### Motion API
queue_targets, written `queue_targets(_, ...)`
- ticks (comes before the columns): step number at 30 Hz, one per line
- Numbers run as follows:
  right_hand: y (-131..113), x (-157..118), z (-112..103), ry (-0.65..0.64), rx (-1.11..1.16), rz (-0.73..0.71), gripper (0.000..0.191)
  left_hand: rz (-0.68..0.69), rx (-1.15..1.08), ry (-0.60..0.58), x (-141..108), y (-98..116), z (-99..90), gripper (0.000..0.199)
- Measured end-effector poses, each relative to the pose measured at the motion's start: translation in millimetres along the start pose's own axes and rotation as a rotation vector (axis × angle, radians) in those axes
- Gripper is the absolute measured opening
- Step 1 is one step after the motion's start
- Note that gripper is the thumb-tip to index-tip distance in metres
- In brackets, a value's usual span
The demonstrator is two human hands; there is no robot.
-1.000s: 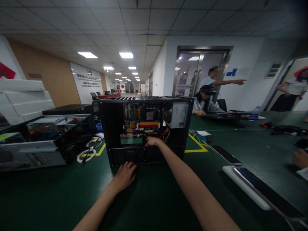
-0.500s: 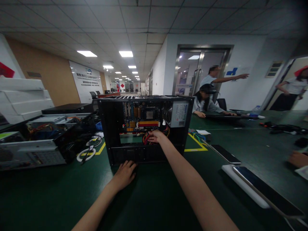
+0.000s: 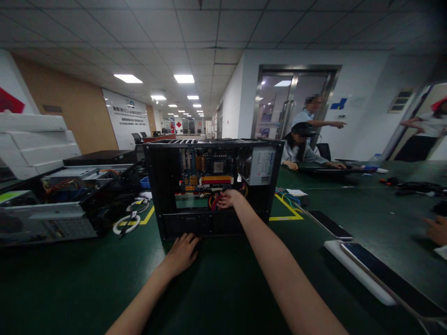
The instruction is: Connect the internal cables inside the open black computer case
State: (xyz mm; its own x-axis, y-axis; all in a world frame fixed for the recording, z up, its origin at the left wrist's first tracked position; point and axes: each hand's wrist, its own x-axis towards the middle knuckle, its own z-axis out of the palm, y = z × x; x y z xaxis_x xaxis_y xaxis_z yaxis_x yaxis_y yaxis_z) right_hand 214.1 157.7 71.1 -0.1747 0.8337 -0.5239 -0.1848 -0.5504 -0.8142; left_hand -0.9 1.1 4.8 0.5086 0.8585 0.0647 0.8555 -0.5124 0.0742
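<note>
A black computer case point(image 3: 188, 226) stands upright with its open side facing me. Inside it are a motherboard point(image 3: 206, 164), red and yellow memory slots point(image 3: 217, 180) and a power supply point(image 3: 261, 165) at the upper right. My right hand point(image 3: 228, 199) reaches into the lower middle of the case, its fingers closed around a bundle of red, yellow and black cables point(image 3: 213, 202). Flat on the green table point(image 3: 216, 288), my left hand point(image 3: 182, 253) rests with its fingers spread, the fingertips at the bottom front edge of the case.
Another opened computer case point(image 3: 66, 214) lies at left, beside white cable coils point(image 3: 126, 224). At right are a black phone point(image 3: 330, 224), more phones point(image 3: 391, 274) and black cables point(image 3: 415, 187). Several people are beyond and beside the table; a person's hand point(image 3: 436, 230) shows at the right edge.
My right hand has shifted very slightly within the cables. My left hand stays put. The far person's outstretched arm has lowered and moved left.
</note>
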Motion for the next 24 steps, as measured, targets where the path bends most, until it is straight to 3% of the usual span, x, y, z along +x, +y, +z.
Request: queue_targets(24,3.3,2.6,6.8,0.083,0.137,-0.039,0.011,0.019,0.007,0.032,-0.5,-0.8,1.2,0.036)
